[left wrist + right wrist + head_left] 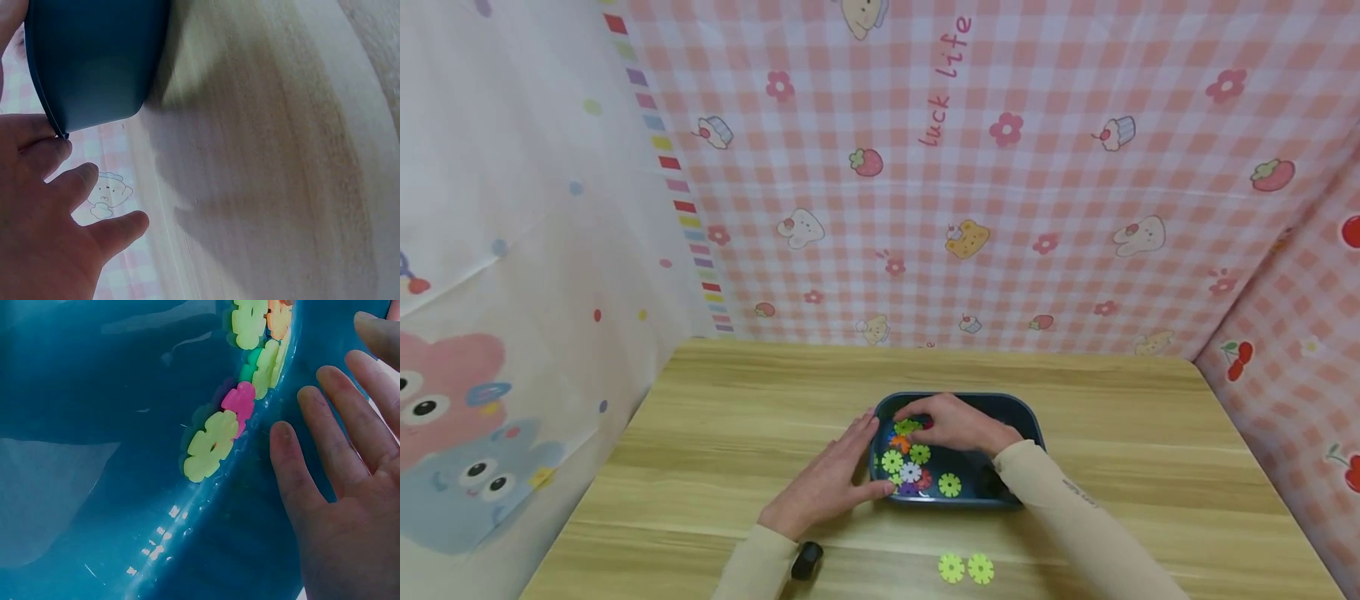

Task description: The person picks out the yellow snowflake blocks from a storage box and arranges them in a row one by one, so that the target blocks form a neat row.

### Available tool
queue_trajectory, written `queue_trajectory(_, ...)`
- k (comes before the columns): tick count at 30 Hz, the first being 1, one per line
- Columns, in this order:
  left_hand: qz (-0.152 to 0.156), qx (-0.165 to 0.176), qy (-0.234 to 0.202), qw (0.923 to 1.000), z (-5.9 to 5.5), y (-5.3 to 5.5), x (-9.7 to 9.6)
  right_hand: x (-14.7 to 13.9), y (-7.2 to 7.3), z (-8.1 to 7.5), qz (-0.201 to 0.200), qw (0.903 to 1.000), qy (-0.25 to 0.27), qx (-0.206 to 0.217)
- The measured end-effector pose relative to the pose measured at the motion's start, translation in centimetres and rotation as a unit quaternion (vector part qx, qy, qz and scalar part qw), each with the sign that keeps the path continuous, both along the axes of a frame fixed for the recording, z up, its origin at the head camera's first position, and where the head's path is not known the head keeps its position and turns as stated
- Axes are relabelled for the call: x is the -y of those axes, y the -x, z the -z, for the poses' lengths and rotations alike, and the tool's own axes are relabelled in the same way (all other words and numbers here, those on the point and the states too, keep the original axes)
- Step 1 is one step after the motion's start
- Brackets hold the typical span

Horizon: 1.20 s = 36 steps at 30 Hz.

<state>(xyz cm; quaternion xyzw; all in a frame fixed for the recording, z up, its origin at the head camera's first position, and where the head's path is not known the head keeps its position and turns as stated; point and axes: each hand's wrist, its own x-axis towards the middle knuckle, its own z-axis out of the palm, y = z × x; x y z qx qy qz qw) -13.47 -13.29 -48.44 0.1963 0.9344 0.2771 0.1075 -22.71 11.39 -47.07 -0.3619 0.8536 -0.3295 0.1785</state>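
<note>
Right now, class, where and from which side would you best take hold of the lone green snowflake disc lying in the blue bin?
Pinch the green disc by two opposite notched edges, coming from above: it lies flat, apart from the pile, with the bin wall close beside.

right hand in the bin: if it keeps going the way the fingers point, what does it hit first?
Likely the flower-shaped pieces: the right hand points left across the blue bin, fingertips over the green one. Past them, the bin's left wall, where the left hand rests. Depth is unclear.
</note>
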Motion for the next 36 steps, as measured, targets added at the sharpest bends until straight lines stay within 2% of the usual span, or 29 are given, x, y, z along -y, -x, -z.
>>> queue_trajectory(13,0.006,0.003,-0.007,1.0,0.3,0.1,0.0,0.6,-0.2,1.3,-0.001,0.9997,-0.025,-0.009)
queue_trajectory(20,0.006,-0.001,-0.008,1.0,0.2,0.0,0.1,0.5,-0.3,1.3,-0.011,0.9998,-0.013,-0.014)
queue_trajectory(26,0.002,-0.001,-0.008,1.0,0.2,0.1,0.0,0.2,-0.3,1.3,-0.007,0.9988,0.004,-0.047)
queue_trajectory(31,0.003,-0.001,-0.011,0.9999,0.2,0.0,0.1,0.4,0.0,1.4,-0.016,0.9969,-0.012,-0.076)
queue_trajectory(36,0.007,-0.003,-0.018,0.9998,0.1,0.0,0.1,1.0,0.1,1.4,-0.026,0.9963,-0.031,-0.076)
